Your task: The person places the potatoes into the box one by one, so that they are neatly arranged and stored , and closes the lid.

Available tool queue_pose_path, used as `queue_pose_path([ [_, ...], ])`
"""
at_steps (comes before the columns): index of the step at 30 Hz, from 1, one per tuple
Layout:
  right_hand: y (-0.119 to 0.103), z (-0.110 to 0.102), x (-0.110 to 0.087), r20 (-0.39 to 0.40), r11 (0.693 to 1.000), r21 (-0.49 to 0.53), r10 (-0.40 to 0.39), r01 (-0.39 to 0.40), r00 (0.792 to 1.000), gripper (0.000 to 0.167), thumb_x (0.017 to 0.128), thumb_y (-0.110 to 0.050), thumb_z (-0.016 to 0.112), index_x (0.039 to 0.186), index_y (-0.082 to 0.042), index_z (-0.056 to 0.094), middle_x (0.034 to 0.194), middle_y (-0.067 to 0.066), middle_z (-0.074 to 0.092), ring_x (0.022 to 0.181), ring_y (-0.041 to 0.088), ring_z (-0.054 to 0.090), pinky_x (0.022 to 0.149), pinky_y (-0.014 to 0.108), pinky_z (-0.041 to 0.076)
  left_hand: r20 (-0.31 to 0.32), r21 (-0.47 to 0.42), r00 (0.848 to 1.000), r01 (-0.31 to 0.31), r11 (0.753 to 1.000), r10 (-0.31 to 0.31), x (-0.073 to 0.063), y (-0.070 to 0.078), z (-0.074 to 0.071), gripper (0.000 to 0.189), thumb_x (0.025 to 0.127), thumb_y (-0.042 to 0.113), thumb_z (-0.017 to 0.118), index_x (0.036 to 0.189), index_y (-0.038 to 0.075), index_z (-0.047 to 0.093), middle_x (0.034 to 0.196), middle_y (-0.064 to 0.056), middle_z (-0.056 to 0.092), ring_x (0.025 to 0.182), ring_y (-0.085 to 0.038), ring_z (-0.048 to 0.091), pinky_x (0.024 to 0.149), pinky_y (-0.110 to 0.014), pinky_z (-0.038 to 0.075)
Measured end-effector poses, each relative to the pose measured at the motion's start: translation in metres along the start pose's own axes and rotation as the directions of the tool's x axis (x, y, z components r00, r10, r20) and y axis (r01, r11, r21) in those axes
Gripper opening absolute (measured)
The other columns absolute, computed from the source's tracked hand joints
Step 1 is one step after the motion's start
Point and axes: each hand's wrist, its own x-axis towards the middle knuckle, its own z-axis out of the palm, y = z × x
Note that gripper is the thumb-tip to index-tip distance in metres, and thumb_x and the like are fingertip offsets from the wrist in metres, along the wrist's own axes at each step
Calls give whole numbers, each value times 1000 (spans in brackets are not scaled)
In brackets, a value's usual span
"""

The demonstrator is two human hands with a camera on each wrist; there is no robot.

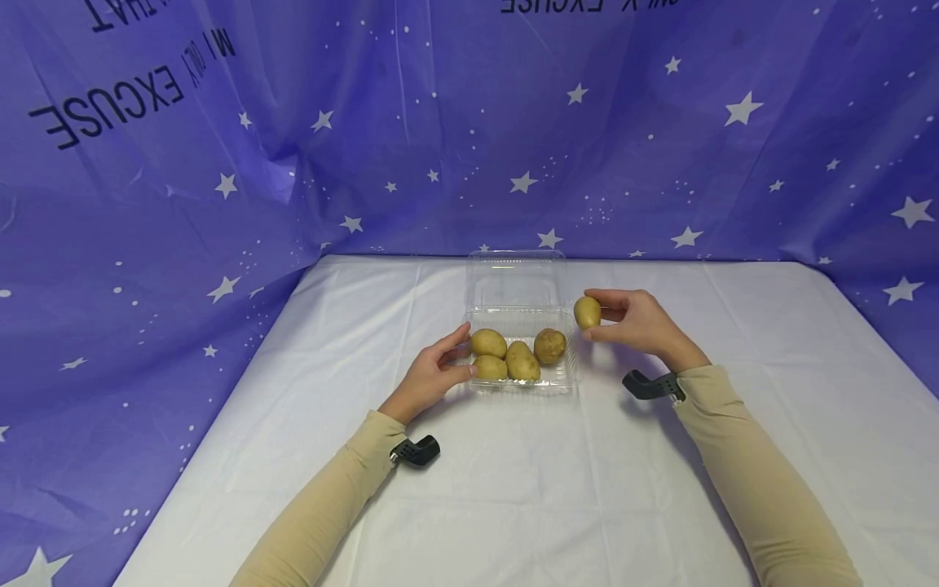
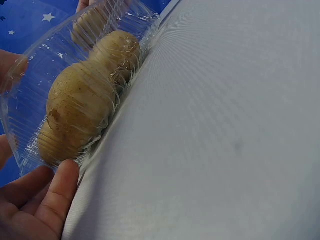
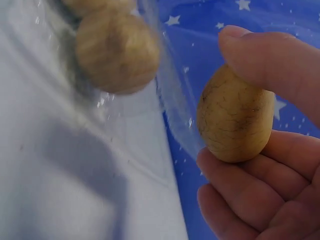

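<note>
Purple star-printed cloth (image 1: 220,204) hangs as backdrop behind a white-covered table (image 1: 513,489). Left hand (image 1: 433,371): thumb and fingers spread moderately, bracing the left edge of a clear plastic clamshell tray (image 1: 565,379); the left wrist view shows the thumb (image 2: 57,192) against the tray's wall. Tray: lid (image 1: 517,281) hinged open toward the backdrop, four potatoes (image 1: 522,361) inside, touching one another. Right hand (image 1: 638,322): just beside the tray's right rim, above the table, pinching a fifth small potato (image 1: 588,312) between thumb and curled fingers. Each wrist carries a black camera mount.
</note>
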Motion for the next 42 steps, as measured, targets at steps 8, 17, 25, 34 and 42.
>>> queue_pose_path([
  [8, -16, 11, -2, 51, 999, -20, -35, 36, 998, 76, 79, -12, 86, 145, 4, 53, 145, 21, 59, 127, 37, 64, 109, 39, 51, -2, 11, 1000, 0, 1000, 0, 0, 1, 0, 77, 90, 7, 67, 159, 5, 33, 158, -25, 42, 141, -42, 50, 115, -51, 47],
  [17, -28, 29, -3, 57, 993, -49, -104, 107, 993, 74, 78, -12, 86, 142, 6, 55, 142, 23, 61, 125, 39, 65, 108, 50, 51, -3, -3, 1000, 6, 1000, -6, 2, -2, 0, 78, 90, 5, 68, 159, 6, 33, 158, -23, 42, 140, -42, 50, 115, -50, 47],
  [25, -40, 53, -3, 39, 986, -87, -141, 144, 989, 74, 75, -12, 86, 140, 8, 56, 138, 24, 64, 121, 38, 68, 104, 45, 55, -1, -7, 1000, 4, 1000, -4, 1, -1, 1, 77, 90, 6, 67, 159, 4, 32, 158, -24, 42, 140, -43, 50, 115, -49, 47],
  [34, -49, 74, -1, 76, 987, -49, -151, 155, 986, 79, 74, -10, 88, 142, 10, 52, 138, 25, 63, 120, 36, 69, 96, 38, 60, -1, -8, 1000, -2, 1000, 2, 2, -2, 0, 78, 89, 4, 67, 159, 3, 32, 158, -25, 42, 140, -44, 50, 115, -51, 46],
  [42, -50, 82, -1, 72, 974, -119, -188, 195, 980, 80, 74, -14, 90, 141, 10, 53, 140, 25, 61, 122, 36, 67, 100, 41, 58, 0, -2, 1000, 4, 1000, -4, 1, -1, 0, 77, 90, 6, 67, 159, 5, 33, 159, -24, 41, 141, -42, 49, 116, -50, 46],
])
